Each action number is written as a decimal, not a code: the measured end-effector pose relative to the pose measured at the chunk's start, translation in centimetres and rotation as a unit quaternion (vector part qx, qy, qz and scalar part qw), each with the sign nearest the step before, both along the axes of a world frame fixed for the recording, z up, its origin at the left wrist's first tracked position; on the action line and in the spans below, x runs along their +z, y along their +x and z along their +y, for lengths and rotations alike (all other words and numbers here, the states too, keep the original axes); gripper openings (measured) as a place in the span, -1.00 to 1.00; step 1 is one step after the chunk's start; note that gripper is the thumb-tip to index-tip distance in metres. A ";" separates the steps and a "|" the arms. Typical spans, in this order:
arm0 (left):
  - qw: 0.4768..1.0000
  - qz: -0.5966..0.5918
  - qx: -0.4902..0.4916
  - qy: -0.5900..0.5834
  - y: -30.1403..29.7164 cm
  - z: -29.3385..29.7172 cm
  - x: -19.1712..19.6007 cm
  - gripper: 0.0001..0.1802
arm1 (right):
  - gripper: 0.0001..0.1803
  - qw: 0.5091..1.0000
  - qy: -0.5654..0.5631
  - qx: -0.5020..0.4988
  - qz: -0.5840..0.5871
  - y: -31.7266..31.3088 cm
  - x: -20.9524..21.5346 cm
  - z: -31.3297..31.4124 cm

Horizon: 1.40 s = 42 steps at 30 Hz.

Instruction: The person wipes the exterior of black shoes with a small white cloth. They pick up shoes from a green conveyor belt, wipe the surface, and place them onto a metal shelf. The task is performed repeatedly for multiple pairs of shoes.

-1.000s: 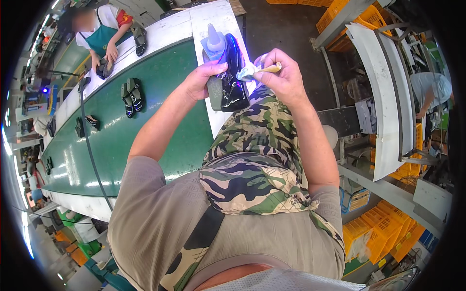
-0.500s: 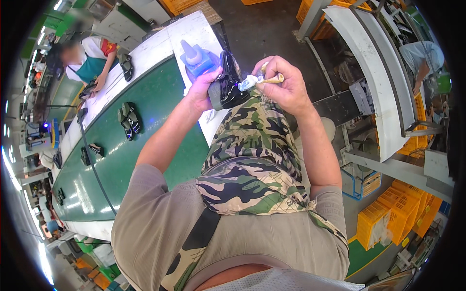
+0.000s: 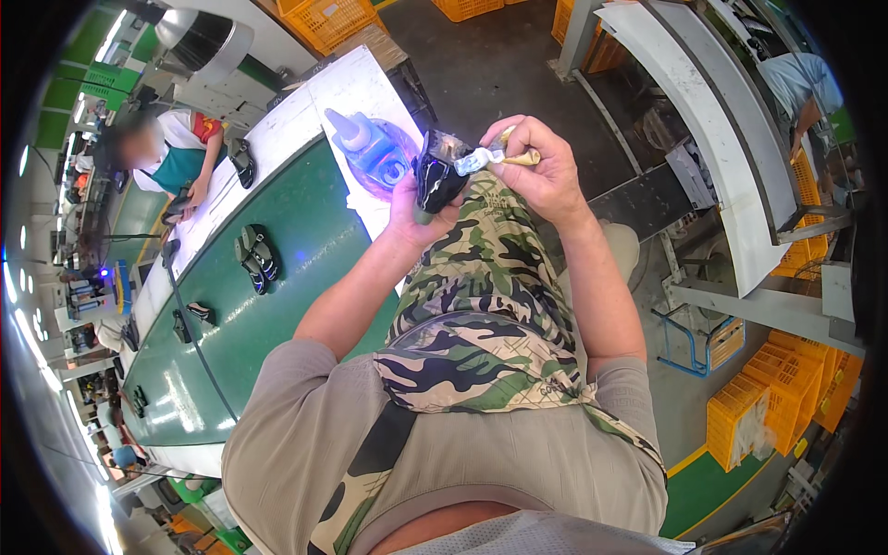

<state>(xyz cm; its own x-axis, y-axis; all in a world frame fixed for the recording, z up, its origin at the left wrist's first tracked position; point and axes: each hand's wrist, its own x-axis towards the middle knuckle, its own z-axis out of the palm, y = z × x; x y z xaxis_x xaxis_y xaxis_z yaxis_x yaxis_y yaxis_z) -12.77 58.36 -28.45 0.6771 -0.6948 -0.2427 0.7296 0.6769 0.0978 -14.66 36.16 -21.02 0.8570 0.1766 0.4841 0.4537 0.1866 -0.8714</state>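
Observation:
My left hand [image 3: 418,218] is closed around a glossy black shoe [image 3: 435,178], gripping it from below. Between the fingers and thumb of my right hand [image 3: 548,171] is a white cloth wad [image 3: 474,162], whose tip meets the shoe's upper side. A yellowish rolled piece [image 3: 524,158] sticks out of the same grip; how it joins the wad is hidden by the fingers. Just left of the shoe, a blue bottle [image 3: 377,159] with a pale cone-shaped nozzle stands on the white tabletop [image 3: 347,81].
Pairs of dark shoes [image 3: 256,258] lie on the green belt [image 3: 305,240] at left. Beyond it, a co-worker [image 3: 176,153] handles a shoe beside another dark shoe [image 3: 240,163]. At right are a white curved panel [image 3: 694,139] and stacked orange crates [image 3: 772,384].
The shoe has turned in my left hand, which has shifted down and a little right. The cloth still touches the shoe. The surroundings have shifted slightly in view.

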 end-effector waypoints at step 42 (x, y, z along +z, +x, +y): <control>0.690 -0.688 0.108 0.196 3.4 -33.8 38.6 -0.45 | -0.77 0.791 0.350 -0.358 0.351 -5.5 -27.1 -11.7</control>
<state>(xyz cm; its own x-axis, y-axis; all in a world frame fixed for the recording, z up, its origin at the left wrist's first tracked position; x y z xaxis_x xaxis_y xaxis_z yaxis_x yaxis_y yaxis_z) -9.32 24.59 10.19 0.5309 -0.6047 0.5937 -0.3514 0.4804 0.8036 -20.16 24.46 -48.17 0.7170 -0.5772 -0.3908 0.1118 0.6486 -0.7529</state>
